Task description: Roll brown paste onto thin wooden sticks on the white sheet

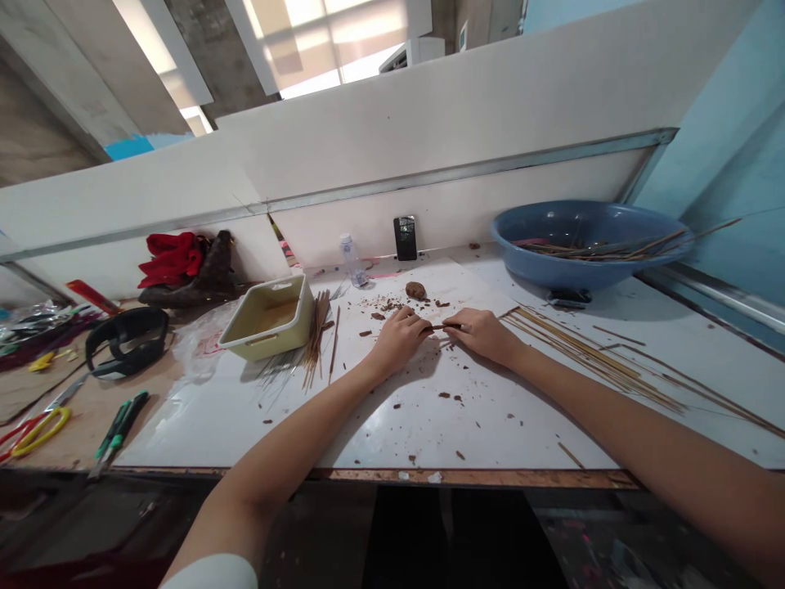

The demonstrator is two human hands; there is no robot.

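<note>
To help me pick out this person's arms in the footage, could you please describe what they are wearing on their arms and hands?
The left arm is bare down from a white sleeve at the bottom of the view; the right arm shows bare, with no sleeve in view. The left hand and right hand wear no gloves, and no watch or bracelet shows.

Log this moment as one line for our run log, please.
left hand: pinching thin brown stick | right hand: pinching same stick | nearby: brown lump, loose thin sticks, blue bowl
</note>
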